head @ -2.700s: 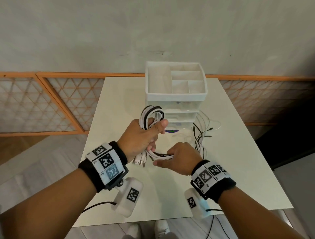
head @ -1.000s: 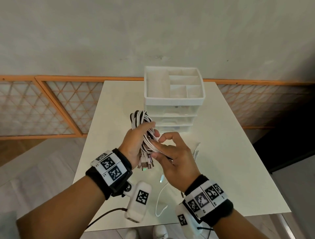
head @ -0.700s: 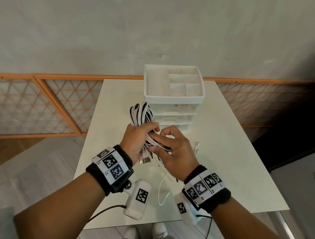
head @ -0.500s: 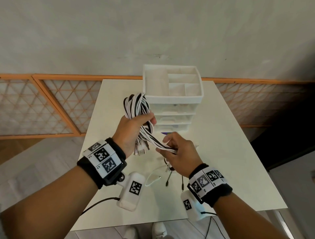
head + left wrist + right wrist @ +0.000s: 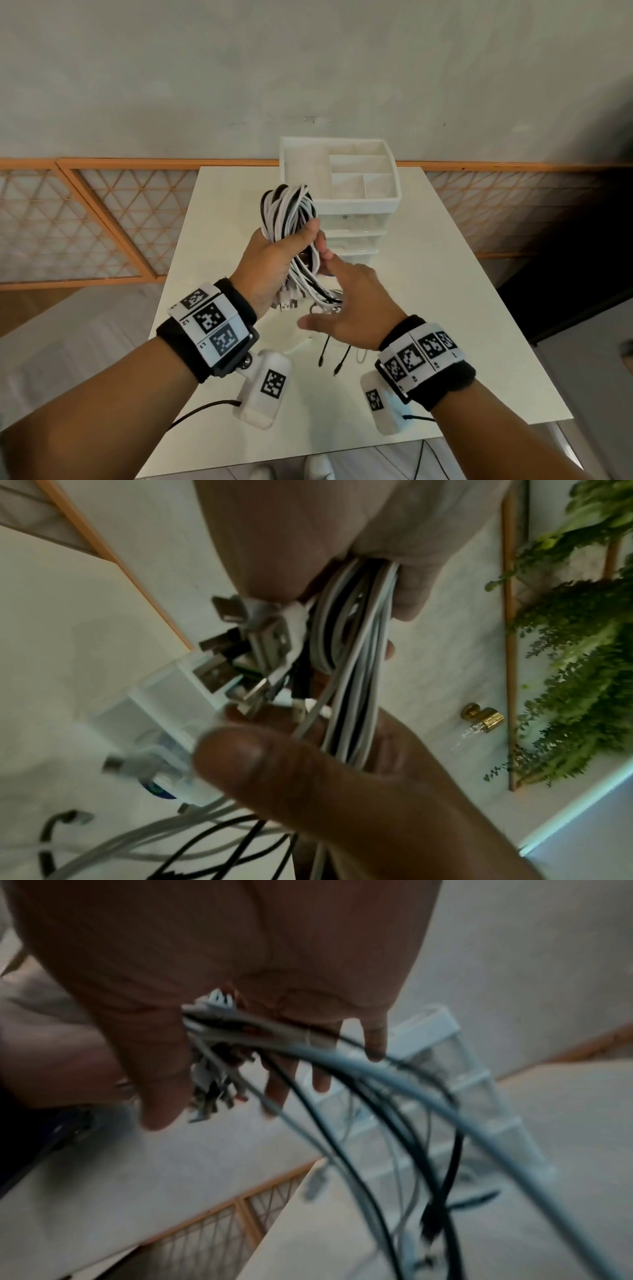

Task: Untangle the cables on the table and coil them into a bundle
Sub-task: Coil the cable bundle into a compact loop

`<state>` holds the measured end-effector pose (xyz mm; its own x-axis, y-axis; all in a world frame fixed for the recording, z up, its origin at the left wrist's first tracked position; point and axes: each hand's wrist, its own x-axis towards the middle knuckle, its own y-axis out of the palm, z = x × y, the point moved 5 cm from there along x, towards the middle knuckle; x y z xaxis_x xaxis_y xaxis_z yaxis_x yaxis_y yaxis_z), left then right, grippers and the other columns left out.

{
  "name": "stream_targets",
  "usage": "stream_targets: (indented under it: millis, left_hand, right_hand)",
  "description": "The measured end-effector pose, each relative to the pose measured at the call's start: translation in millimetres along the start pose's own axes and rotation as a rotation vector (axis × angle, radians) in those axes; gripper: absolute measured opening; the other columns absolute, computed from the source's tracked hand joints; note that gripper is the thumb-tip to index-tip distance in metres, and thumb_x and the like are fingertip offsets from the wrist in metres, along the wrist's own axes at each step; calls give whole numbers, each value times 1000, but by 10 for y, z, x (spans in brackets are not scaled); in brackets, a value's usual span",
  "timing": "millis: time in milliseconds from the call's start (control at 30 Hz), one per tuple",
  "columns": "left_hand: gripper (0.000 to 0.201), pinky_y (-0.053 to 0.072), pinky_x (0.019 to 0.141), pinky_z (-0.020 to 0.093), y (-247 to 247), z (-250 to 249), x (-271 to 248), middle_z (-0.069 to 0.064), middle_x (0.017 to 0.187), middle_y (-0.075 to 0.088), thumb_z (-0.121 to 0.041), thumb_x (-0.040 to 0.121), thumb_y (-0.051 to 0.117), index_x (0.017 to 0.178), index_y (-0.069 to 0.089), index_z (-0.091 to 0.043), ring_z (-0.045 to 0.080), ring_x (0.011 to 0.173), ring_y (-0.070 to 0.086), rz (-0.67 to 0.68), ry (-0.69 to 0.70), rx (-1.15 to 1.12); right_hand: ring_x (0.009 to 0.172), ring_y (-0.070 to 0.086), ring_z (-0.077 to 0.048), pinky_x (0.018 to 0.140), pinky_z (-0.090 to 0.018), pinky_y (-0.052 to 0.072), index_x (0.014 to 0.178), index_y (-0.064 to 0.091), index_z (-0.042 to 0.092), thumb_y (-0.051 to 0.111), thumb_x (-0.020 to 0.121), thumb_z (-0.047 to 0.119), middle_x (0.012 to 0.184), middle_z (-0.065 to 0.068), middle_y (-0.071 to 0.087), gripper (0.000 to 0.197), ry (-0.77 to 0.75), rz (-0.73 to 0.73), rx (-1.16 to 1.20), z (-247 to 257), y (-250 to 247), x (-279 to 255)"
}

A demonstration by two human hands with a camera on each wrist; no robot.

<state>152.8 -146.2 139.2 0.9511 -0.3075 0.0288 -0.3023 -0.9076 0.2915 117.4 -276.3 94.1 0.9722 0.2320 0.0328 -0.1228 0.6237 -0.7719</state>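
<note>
A coil of white and black cables [image 5: 287,209] stands upright in my left hand [image 5: 310,236], whose fingers and thumb are curled round its middle above the table. Several USB plugs [image 5: 246,647] stick out below that grip. My right hand [image 5: 337,298] lies just under and right of the coil with fingers straight and spread. The loose strands [image 5: 394,1083] run across its palm. Their black plug ends [image 5: 322,358] dangle beneath it, over the table. In the left wrist view the right thumb [image 5: 232,753] sits beside the strands [image 5: 352,642].
A white drawer organizer [image 5: 359,202] with open top compartments stands right behind the coil on the white table [image 5: 445,308]. An orange lattice railing [image 5: 102,222] runs behind the table. The table's near edge is below my wrists.
My left hand has lifted the coil higher. The right hand has let go of its pinch on the strands, spread its fingers and moved up under the coil.
</note>
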Motion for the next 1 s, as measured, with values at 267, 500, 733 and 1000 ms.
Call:
stream_targets:
  millis: [267,500,733,1000]
  left_hand:
    - [21,47,59,32,81,65,-127,7,57,49,-24,90,64,93,63,-3,25,54,51,327,-255,184]
    - [24,44,56,22,176,278,-155,-5,49,53,-29,88,71,72,60,-14,14,47,51,246,-373,536]
    - [28,58,72,42,169,347,-157,5,72,73,-28,64,84,83,71,-12,24,65,69,155,-323,754]
    - [20,57,78,38,124,340,-156,12,87,75,-22,78,75,91,69,-8,27,81,72,243,-331,764]
  right_hand:
    - [53,64,-20,54,-25,51,58,68,30,74,76,43,56,2,66,22,152,-53,18,-419,-57,5]
    - [64,44,-22,62,-27,37,59,52,21,59,75,15,61,3,52,19,282,-115,-226,-306,-309,105]
    - [62,43,-23,54,-28,33,57,41,20,53,77,15,60,4,45,23,297,-132,-280,-109,-359,139]
    - [52,38,-17,50,-24,25,53,35,21,61,71,16,54,5,43,32,229,-136,-232,-62,-349,145]
